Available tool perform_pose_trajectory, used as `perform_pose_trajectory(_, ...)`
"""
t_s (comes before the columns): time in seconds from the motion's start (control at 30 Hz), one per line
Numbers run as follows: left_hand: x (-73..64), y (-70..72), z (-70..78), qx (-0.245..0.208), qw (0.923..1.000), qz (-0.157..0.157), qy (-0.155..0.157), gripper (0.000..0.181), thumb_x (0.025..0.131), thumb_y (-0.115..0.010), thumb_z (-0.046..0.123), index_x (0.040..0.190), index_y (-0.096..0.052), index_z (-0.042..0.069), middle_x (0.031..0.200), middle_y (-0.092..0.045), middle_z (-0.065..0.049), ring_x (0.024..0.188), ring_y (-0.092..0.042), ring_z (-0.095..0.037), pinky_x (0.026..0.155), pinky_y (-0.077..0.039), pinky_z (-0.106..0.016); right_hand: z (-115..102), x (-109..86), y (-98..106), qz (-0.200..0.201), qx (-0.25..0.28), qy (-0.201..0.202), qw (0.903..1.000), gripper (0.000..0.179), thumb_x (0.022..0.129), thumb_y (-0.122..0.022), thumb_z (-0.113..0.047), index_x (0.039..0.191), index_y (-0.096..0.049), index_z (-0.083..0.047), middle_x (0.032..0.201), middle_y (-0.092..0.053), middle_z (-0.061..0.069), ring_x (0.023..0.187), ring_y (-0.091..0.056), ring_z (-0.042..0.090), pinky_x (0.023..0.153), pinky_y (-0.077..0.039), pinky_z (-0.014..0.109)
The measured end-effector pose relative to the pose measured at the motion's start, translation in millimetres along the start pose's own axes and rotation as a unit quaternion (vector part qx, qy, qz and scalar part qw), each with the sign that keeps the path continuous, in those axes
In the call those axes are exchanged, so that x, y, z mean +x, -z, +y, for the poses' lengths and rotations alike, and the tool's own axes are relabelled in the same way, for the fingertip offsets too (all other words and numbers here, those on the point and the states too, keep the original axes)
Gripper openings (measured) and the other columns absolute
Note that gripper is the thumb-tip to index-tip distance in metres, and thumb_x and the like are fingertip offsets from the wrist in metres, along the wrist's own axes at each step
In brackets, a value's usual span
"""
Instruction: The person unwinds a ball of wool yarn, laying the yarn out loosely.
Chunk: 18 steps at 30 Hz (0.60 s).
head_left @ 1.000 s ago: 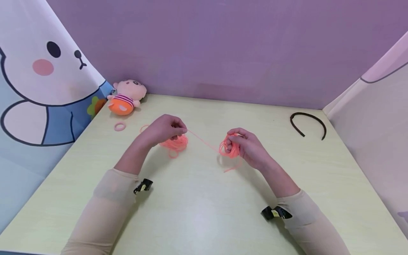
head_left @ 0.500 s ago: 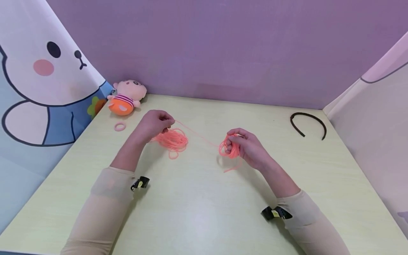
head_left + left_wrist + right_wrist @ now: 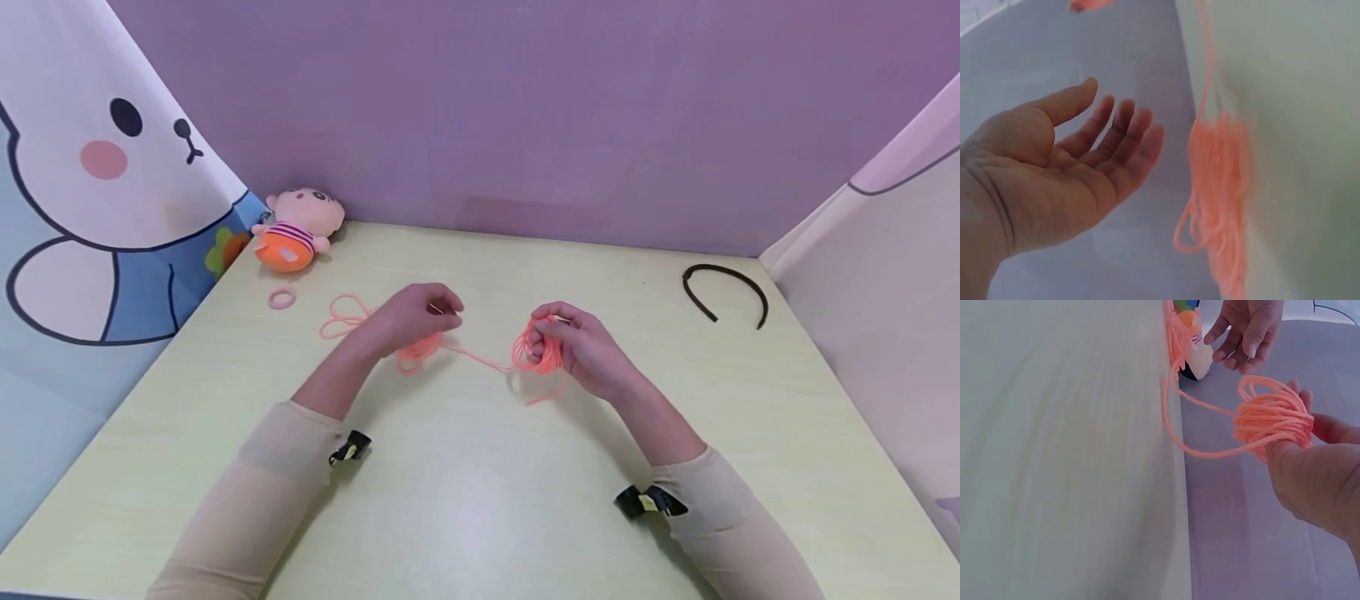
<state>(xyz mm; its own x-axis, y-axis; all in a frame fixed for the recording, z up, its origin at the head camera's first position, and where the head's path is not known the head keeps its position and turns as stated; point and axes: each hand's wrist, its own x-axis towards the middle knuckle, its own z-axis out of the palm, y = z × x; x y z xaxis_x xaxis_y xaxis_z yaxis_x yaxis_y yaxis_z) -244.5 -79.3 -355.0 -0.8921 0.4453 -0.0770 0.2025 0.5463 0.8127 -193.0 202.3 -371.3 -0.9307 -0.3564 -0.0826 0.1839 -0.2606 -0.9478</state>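
My left hand (image 3: 418,317) hovers over a loose pile of coral yarn (image 3: 1219,187) on the table. Its fingers are relaxed and hold nothing, as the left wrist view shows. In my right hand (image 3: 588,350) a small wound bundle of the same coral yarn (image 3: 1275,419) is gripped between thumb and fingers. A slack strand (image 3: 476,357) runs from the pile to that bundle. Below the bundle a short loose end (image 3: 546,400) hangs down. In the head view my left hand and wrist cover part of the pile.
A plush doll (image 3: 296,229) in orange and stripes sits at the back left corner of the table (image 3: 480,500). Beside it lies a pink ring (image 3: 282,297). A dark headband (image 3: 726,268) lies at the back right. Printed and purple cloths surround the table's sides and back.
My left hand pinched the strand and drew it left, then let go and came back right over the pile. The strand has gone from taut to slack. The right hand has hardly moved.
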Motion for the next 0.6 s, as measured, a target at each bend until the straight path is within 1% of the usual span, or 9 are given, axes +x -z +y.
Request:
perform_pose_trajectory(0.13, 0.1, -18.1, 4.6, -0.018, 0.9989, -0.037, -0.02, 0.027, 0.097, -0.069, 0.015, 0.121, -0.065, 0.002, 0.108, -0.066, -0.007, 0.104, -0.061, -0.021, 0.087, -0.051, -0.035, -1.0, -0.6, -2.0, -0.015, 0.005, -0.001, 0.9999, 0.015, 0.103, -0.051, 0.001, 0.118, -0.05, 0.004, 0.086, -0.061, 0.011, 0.069, -0.062, 0.019, 0.068, -0.057, 0.026)
perform_pose_trajectory(0.3, -1.7, -34.7, 11.2, -0.049, 0.9947, -0.081, -0.041, 0.028, 0.099, -0.066, 0.011, 0.125, -0.062, 0.002, 0.116, -0.066, -0.011, 0.109, -0.061, -0.021, 0.09, -0.053, -0.035, -1.7, -1.6, -3.2, -0.04, 0.012, -0.001, 0.9991, 0.014, 0.103, -0.051, -0.001, 0.118, -0.051, 0.002, 0.086, -0.061, 0.01, 0.069, -0.062, 0.019, 0.068, -0.057, 0.027)
perform_pose_trajectory(0.4, -3.2, -42.5, 14.4, -0.065, 0.9903, -0.113, -0.047, 0.028, 0.099, -0.064, 0.009, 0.127, -0.062, 0.003, 0.121, -0.066, -0.011, 0.113, -0.061, -0.02, 0.093, -0.052, -0.035, -2.1, -2.6, -3.5, -0.054, 0.017, 0.001, 0.9984, 0.014, 0.104, -0.05, -0.001, 0.118, -0.051, 0.001, 0.087, -0.061, 0.01, 0.07, -0.062, 0.018, 0.068, -0.057, 0.026)
perform_pose_trajectory(0.47, -4.2, -46.6, 16.1, -0.073, 0.9867, -0.136, -0.05, 0.029, 0.1, -0.064, 0.008, 0.128, -0.061, 0.005, 0.121, -0.067, -0.008, 0.114, -0.061, -0.019, 0.094, -0.052, -0.035, -2.3, -3.7, -3.9, -0.062, 0.017, 0.003, 0.9979, 0.013, 0.104, -0.05, -0.001, 0.117, -0.051, 0.0, 0.087, -0.061, 0.009, 0.071, -0.062, 0.017, 0.068, -0.057, 0.026)
perform_pose_trajectory(0.53, -4.4, -49.7, 17.0, -0.08, 0.9835, -0.153, -0.053, 0.029, 0.099, -0.064, 0.008, 0.128, -0.061, 0.006, 0.119, -0.068, -0.006, 0.112, -0.063, -0.019, 0.095, -0.052, -0.037, -2.4, -4.1, -4.4, -0.07, 0.015, 0.006, 0.9974, 0.013, 0.104, -0.05, -0.002, 0.117, -0.052, -0.001, 0.087, -0.061, 0.008, 0.071, -0.063, 0.016, 0.068, -0.056, 0.026)
perform_pose_trajectory(0.6, -4.4, -51.2, 17.2, -0.083, 0.9819, -0.161, -0.054, 0.027, 0.099, -0.065, 0.009, 0.126, -0.062, 0.005, 0.114, -0.07, -0.008, 0.107, -0.065, -0.019, 0.094, -0.052, -0.041, -2.4, -4.3, -4.7, -0.075, 0.011, 0.007, 0.9971, 0.013, 0.104, -0.05, -0.002, 0.117, -0.052, -0.001, 0.086, -0.061, 0.008, 0.071, -0.063, 0.016, 0.068, -0.056, 0.025)
